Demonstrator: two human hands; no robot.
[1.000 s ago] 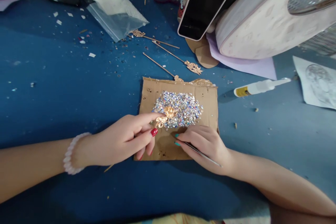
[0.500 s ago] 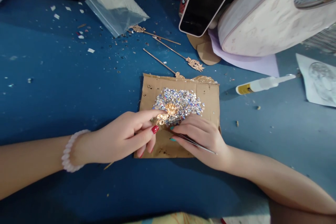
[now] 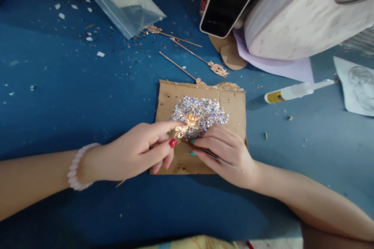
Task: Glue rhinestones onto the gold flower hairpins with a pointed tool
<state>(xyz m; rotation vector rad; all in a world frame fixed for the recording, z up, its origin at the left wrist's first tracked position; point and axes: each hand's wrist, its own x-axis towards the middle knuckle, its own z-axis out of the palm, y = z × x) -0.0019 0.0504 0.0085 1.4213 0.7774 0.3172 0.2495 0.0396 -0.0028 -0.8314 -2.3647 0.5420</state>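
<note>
Between the thumb and forefinger of my left hand [image 3: 143,148] is a gold hairpin [image 3: 191,121], its flower-shaped end over a pile of small glittering rhinestones [image 3: 210,109]. The stones lie on a piece of brown cardboard [image 3: 175,163]. My right hand [image 3: 228,151] is closed around thin metal tweezers [image 3: 217,157] at the near right edge of the pile. The tips of the tweezers are too small to make out. A thin stick end shows below my left wrist.
Gold hairpins [image 3: 217,69] lie beyond the cardboard, near a plastic bag [image 3: 128,11]. A phone [image 3: 230,4] leans beside a white case [image 3: 295,19]. On the right are a glue bottle [image 3: 292,92] and a printed sheet [image 3: 358,85]. Small chips dot the blue table [image 3: 58,97].
The tweezers have tilted slightly in my right hand. My left hand keeps its hold on the hairpin, and the view has shifted a little.
</note>
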